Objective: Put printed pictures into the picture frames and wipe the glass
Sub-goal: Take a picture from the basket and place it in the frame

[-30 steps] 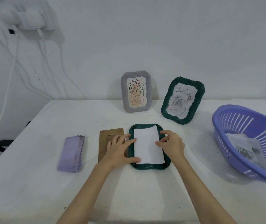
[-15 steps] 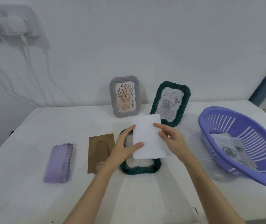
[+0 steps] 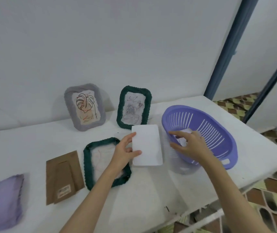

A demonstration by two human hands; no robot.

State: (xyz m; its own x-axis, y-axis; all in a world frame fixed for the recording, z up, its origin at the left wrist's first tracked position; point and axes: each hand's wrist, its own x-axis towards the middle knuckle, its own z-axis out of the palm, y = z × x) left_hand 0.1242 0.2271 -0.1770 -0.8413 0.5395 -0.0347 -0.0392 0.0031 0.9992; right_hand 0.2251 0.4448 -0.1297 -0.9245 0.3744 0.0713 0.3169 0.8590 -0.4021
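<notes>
Left hand (image 3: 126,151) pinches a white card (image 3: 147,145) by its left edge, thumb on the face and fingers behind — the card is held above the table (image 3: 142,195), between the lying green frame (image 3: 106,163) and the purple basket (image 3: 200,135).

Right hand (image 3: 189,144) is inside the basket, fingers curled round white sheets (image 3: 184,140) there; these look like prints, though whether they are gripped firmly or only touched is hard to tell through the blur.

The green frame lies flat, back open. A faint reddish drawing shows inside, so a print may already sit in it — cannot confirm. Brown backing board (image 3: 63,177) lies just left of the frame, off it. Purple cloth (image 3: 4,200) lies at far left, untouched.

Two frames stand against the wall, each with a picture in: grey frame (image 3: 84,109) and second green frame (image 3: 133,107).

Step in hand, as judged: filling the third frame; the right hand is fetching from the basket.

Next move calls for:
- lifting one sheet clear of the basket, not several
- setting the card down or into the frame
- laying the backing board on and closing the back
- then taking the cloth to the glass, not yet wiped on this frame
</notes>
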